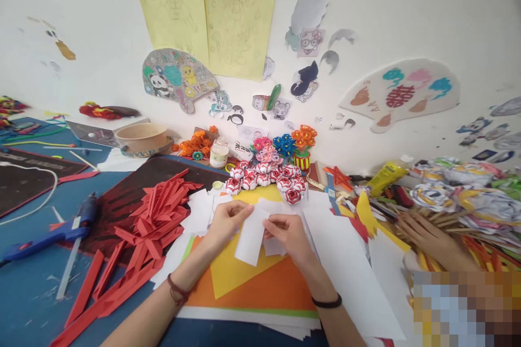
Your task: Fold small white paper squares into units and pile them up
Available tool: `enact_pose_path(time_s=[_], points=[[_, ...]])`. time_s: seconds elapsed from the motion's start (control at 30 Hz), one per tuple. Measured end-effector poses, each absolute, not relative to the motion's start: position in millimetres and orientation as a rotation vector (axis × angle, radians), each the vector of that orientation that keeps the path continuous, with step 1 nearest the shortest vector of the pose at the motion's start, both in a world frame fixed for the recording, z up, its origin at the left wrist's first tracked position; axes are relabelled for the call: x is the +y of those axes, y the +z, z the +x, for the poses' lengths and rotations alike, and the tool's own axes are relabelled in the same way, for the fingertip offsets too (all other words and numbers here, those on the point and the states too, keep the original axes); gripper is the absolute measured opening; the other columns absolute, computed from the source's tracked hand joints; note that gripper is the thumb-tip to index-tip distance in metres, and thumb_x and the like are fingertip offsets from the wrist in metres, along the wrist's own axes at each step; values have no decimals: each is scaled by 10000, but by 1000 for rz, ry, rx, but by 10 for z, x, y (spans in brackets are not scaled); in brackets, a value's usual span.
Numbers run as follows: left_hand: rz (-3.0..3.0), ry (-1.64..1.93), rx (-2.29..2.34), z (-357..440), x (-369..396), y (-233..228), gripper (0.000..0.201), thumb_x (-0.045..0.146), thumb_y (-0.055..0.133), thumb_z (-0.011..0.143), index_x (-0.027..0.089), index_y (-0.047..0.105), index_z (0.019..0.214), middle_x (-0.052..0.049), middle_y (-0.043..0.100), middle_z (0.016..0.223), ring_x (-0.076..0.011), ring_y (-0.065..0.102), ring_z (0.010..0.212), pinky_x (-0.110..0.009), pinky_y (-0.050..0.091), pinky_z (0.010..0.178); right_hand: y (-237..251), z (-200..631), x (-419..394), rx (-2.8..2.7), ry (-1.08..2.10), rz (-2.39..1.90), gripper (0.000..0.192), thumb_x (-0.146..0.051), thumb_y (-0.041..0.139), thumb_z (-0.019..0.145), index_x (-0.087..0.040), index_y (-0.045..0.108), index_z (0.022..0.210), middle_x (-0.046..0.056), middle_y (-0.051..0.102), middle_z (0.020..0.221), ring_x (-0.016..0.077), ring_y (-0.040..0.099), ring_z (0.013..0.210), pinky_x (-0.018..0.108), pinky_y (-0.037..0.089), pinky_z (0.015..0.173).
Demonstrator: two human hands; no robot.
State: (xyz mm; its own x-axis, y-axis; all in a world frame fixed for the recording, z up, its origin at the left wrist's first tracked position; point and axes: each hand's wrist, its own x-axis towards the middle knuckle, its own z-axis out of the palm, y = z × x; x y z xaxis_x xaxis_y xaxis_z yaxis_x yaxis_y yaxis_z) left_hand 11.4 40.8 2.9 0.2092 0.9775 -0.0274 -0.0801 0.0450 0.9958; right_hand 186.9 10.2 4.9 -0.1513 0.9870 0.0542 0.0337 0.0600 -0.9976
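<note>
Between my two hands is a small white piece of paper (251, 238), pinched at its top left by my left hand (228, 220). My right hand (290, 236) has thumb and finger closed on the right side of the same piece. Under them lie a yellow sheet (228, 276) and an orange sheet (264, 294), stacked on further paper. More small white pieces (198, 216) rest left of my left hand. Just beyond my hands sits a cluster of red and white paper flowers (264, 175).
Folded red paper strips (154, 222) are heaped at left, beside a blue glue gun (75, 227). A yellow bottle (388, 176) stands tilted at right. Another person's hand (427, 233) reaches over a pile of sticks there. White sheets (350, 260) lie right of my arm.
</note>
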Motion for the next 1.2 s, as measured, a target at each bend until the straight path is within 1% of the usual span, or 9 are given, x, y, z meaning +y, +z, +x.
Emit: enact_pose_path(time_s=[0.2,0.37,0.53,0.7,0.8,0.9,0.97,1.1,1.2], points=[[1515,1199,1195,78,406,3,302,420,594,780,132,608,691,-3,575,634,-107,482,569,-215,362,540,8,1833,99,-1406,1222,-1139,287,-413,628,772,-143,710,720,50,685,649,190,646,571,285,530,572],[1592,1114,1181,76,403,13,337,449,544,796,135,642,719,-10,571,612,-118,456,556,-220,325,521,21,1835,90,-1400,1130,-1174,268,-394,625,773,-151,703,693,38,664,594,181,622,529,273,509,523],[1732,1155,1252,110,354,67,323,400,518,814,149,619,638,-6,553,596,-122,435,569,-224,308,542,69,1855,81,-1467,1113,-1192,295,-389,585,799,-156,693,654,39,663,578,172,604,525,250,471,491],[1794,1065,1250,131,332,67,319,383,460,852,155,644,727,-15,592,643,-137,463,601,-232,319,565,73,1875,94,-1445,1016,-1231,282,-358,584,800,-153,667,625,22,619,523,146,551,481,241,441,489],[1805,1010,1189,124,345,38,331,384,472,842,147,648,693,-13,599,642,-134,460,599,-230,316,568,64,1879,100,-1421,1005,-1241,271,-360,593,792,-155,666,630,12,600,498,137,524,459,237,424,476],[1814,1071,1262,122,349,25,339,379,488,831,148,611,616,3,544,576,-122,420,568,-227,298,557,46,1867,98,-1408,1012,-1236,284,-374,601,783,-157,658,607,6,587,475,132,509,439,234,407,463],[1818,1083,1278,120,348,30,337,388,483,832,151,617,633,3,539,577,-127,424,579,-230,306,571,35,1859,98,-1380,1013,-1236,281,-382,606,778,-155,665,624,5,587,472,132,506,432,236,405,460],[1795,963,1163,112,354,32,337,421,496,819,150,649,689,-11,591,629,-142,470,608,-231,334,587,27,1865,101,-1324,1004,-1239,273,-383,611,774,-152,669,640,7,584,482,132,503,440,238,403,461],[1796,1003,1226,123,352,8,316,392,517,809,150,628,638,6,541,567,-126,434,563,-224,309,554,25,1876,106,-1308,1018,-1214,269,-369,610,780,-153,658,626,5,577,485,126,492,446,234,396,464]])
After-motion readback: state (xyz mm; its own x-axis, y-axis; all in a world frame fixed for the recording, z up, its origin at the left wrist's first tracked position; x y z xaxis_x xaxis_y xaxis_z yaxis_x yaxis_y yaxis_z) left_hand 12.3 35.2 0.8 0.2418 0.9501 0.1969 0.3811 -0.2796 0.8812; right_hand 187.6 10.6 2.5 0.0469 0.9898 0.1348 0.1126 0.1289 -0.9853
